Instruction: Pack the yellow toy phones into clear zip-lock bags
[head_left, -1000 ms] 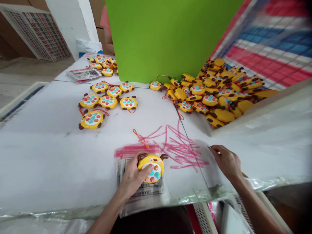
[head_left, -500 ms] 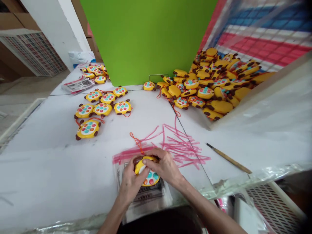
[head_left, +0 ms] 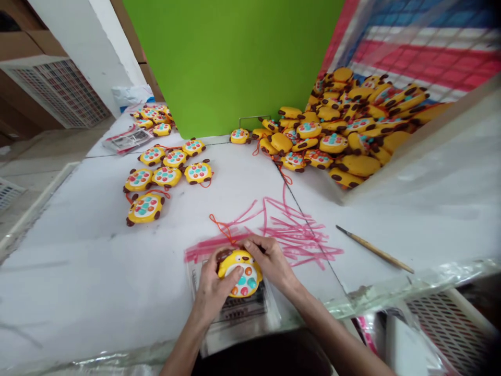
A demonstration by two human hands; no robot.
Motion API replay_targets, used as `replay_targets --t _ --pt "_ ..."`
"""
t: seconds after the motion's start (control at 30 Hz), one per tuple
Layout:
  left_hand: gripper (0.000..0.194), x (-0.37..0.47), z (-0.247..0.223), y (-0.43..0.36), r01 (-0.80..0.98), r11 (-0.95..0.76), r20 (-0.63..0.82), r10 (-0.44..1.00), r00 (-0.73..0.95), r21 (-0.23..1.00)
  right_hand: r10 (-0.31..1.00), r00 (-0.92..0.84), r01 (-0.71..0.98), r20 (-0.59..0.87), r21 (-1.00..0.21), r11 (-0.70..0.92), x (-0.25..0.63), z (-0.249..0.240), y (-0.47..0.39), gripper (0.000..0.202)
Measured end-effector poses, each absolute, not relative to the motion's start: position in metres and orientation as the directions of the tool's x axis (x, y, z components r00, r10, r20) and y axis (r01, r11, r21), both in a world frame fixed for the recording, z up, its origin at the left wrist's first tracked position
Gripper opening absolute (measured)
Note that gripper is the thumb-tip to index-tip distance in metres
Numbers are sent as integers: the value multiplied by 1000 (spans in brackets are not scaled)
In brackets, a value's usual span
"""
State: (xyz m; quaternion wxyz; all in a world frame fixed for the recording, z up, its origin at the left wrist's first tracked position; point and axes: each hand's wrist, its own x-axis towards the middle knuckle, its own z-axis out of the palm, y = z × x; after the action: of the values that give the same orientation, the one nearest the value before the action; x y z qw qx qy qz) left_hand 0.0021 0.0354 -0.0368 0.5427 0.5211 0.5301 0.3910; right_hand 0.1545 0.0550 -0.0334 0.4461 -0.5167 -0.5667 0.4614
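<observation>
Near the desk's [head_left: 78, 271] front edge: left hand [head_left: 211, 290], grip curled around the yellow toy [head_left: 240, 272], thumb across its face. Toy glossy plastic, rounded, face up, brown ears pointing away, long axis crosswise, atop a clear plastic bag [head_left: 235, 313]. Right hand [head_left: 270, 261], fingertips pinched on the toy's top edge. Farther right, thin wooden stick [head_left: 373, 249].

One yellow plastic dog-faced button toy [head_left: 240, 272] lies under two hands, seven more sit in a loose group [head_left: 166, 169] toward the white worktop's left edge, an uncountable heap [head_left: 344, 130] fills its far right corner, and one thin wooden brush [head_left: 374, 249] lies near its right edge.
</observation>
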Motion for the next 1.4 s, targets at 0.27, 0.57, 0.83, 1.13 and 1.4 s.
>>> replay_targets --t 0.27,0.57,0.83,1.13,1.4 --pt "36 1 -40 36 4 187 -186 975 122 982 998 36 158 55 -986 49 161 -40 48 29" --pt "38 -2 -44 36 -13 173 -170 978 122 985 998 10 217 64 -974 60 167 -39 42 29" --pt "38 -1 -50 35 -58 194 -189 978 88 979 1000 10 191 27 -981 24 167 -42 42 29" --pt "39 -26 -9 48 -133 156 -166 984 -60 979 998 -44 352 44 -934 57 183 -27 46 29" --pt "42 -69 32 75 -127 84 -121 941 -317 988 930 -345 434 127 -857 278 166 -24 71 23"
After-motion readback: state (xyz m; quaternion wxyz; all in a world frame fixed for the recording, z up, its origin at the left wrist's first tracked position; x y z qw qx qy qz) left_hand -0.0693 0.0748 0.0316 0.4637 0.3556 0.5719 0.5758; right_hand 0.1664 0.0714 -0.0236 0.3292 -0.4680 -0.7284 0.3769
